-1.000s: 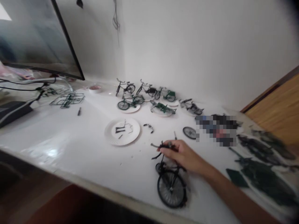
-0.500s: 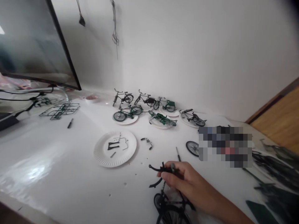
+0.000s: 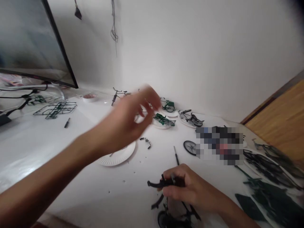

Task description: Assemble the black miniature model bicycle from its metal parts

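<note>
My right hand (image 3: 192, 186) is closed around the front of a dark model bicycle (image 3: 167, 218) near the bottom of the head view. Its fork sticks out to the left of my fingers, and its lower part is cut off by the picture's edge. My left hand (image 3: 136, 118) is stretched over the table, smeared by motion, its fingers bent and the thumb apart, with nothing visible in it. Below that hand lies a small handlebar (image 3: 146, 142). A paper plate (image 3: 116, 160) is partly hidden by my left forearm. Close to my right hand lies a thin screwdriver (image 3: 176, 156).
Several model bicycles, including a green one (image 3: 163, 119), stand or lie on paper plates along the wall. A loose wheel (image 3: 190, 148) lies right of centre. Green parts frames (image 3: 57, 110) and a small dark tool (image 3: 67, 123) lie left, below a monitor (image 3: 28, 41).
My left hand has come in from the lower left and now covers much of the plate and some bicycles. My right hand and the model bicycle sit slightly lower in view.
</note>
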{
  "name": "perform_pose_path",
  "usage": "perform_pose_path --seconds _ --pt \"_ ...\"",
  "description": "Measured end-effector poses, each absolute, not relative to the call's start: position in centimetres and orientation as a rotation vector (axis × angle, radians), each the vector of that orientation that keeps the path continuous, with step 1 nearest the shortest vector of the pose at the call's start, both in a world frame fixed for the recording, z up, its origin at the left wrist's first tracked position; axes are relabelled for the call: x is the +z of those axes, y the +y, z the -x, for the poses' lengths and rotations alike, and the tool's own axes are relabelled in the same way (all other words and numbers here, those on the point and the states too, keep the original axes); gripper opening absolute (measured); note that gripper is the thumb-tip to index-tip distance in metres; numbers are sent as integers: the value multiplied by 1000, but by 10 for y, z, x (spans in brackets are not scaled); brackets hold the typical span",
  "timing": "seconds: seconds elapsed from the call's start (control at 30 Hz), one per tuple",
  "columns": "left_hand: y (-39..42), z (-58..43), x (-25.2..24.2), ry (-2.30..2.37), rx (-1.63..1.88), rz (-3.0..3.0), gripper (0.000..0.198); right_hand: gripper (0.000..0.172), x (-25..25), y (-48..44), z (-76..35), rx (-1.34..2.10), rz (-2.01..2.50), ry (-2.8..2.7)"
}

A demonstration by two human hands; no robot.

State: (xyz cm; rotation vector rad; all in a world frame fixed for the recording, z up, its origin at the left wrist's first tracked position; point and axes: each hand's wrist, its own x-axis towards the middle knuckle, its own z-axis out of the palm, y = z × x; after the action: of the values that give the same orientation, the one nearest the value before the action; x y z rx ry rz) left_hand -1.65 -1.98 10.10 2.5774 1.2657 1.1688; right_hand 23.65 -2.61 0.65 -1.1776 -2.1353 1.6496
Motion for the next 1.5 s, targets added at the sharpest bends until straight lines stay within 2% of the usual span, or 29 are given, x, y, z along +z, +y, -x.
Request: perform_pose_path --seconds 0.13,0.23,0.3,0.4,0.53,0.63,0.73,0.83,0.93,1.23,1.5 --pt "28 -56 60 935 345 -2972 23 32 8 -23 -246 1749 915 -2254" --pt "57 -112 27 923 222 -2970 44 30 8 -22 -249 1846 851 -2258" --pt "67 -138 13 937 188 -2942 43 28 7 -22 -250 1946 857 -2228" --pt "72 -153 6 947 188 -2924 25 25 7 -22 -252 2096 893 -2130" --pt "71 -134 17 925 280 -2867 25 27 6 -24 -251 2106 994 -1973" --pt "71 -95 32 944 441 -2731 17 34 2 -24 -245 2002 1095 -1765" --pt "64 -46 43 954 605 -2514 27 39 -2 -22 -239 1886 1125 -1613" --pt "51 -7 45 824 730 -1906 26 40 -5 -17 -235 1796 1164 -1543" --pt "36 12 39 835 789 -1662 26 40 -7 -14 -234 1780 1185 -1492" --pt "10 6 26 816 692 -1562 33 37 -10 -15 -236 1855 1130 -1398" --pt "15 13 23 903 723 -1517 29 37 -10 -12 -240 1878 1144 -1354"
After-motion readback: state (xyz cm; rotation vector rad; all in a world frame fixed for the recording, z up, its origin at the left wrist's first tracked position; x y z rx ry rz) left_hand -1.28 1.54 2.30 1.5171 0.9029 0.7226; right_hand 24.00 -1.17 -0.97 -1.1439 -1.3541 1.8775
